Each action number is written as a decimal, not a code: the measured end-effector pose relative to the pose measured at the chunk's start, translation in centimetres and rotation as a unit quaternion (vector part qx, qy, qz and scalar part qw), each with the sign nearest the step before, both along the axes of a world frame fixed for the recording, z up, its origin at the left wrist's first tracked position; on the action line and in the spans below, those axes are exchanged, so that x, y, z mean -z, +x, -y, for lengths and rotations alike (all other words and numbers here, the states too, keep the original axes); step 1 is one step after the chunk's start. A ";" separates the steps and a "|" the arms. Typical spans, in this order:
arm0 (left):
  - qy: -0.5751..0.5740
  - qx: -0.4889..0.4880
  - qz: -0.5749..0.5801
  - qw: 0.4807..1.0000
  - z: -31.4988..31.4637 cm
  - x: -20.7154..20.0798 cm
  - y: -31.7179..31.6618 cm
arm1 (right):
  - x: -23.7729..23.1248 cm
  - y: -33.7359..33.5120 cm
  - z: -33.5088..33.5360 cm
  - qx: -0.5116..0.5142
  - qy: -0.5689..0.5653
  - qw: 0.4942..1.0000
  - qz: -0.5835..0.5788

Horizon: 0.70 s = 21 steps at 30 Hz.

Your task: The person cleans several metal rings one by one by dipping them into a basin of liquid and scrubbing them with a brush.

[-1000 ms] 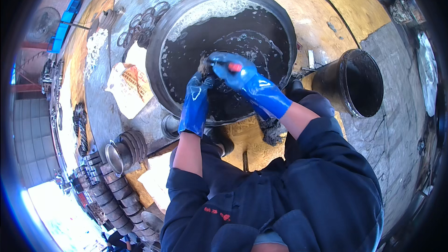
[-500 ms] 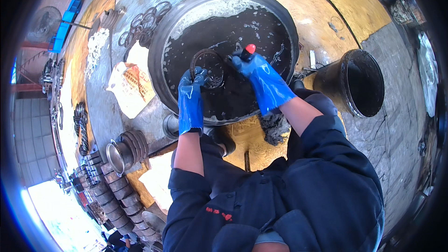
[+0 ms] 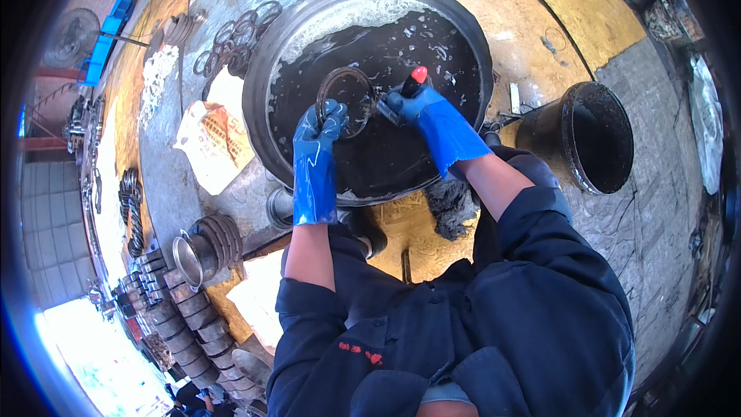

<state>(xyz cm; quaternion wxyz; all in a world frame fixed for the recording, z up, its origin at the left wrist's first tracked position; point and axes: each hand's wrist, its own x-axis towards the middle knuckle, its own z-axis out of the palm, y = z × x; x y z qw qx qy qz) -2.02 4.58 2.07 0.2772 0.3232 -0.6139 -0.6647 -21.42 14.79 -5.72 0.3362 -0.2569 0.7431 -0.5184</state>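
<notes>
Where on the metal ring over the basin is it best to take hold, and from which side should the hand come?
Probably at the ring's near-left rim, coming from the person's side. The ring stands tilted above the dark liquid in the basin. The left hand already pinches that rim, while the right hand works a red-tipped tool at the right side, so that side should stay free.

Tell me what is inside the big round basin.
The basin holds black liquid with pale foam. Left hand holds a metal ring above it; right hand grips a red-tipped tool. The dark liquid hides the bottom.
</notes>
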 end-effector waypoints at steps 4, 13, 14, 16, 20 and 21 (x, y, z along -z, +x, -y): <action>-0.032 -0.021 -0.003 0.999 1.2 0.9 1.1 | -2.2 3.0 -0.2 -0.045 0.106 0.987 0.113; 0.034 -0.054 -0.096 0.993 3.3 1.4 1.6 | -3.0 2.1 -0.5 -0.044 0.119 0.992 0.025; 0.035 -0.048 -0.100 0.993 3.4 1.3 1.2 | -2.0 1.7 -0.7 -0.049 0.083 0.995 0.037; 0.171 -0.047 -0.147 0.973 3.3 1.0 0.2 | -0.4 0.9 -0.5 -0.061 0.055 0.993 0.080; 0.138 0.037 -0.083 0.986 2.3 0.7 1.1 | -3.8 0.6 -1.3 -0.163 -0.029 0.979 0.120; 0.146 -0.001 0.088 0.985 0.8 -2.3 0.7 | -4.0 0.8 -1.5 -0.157 -0.004 0.988 0.008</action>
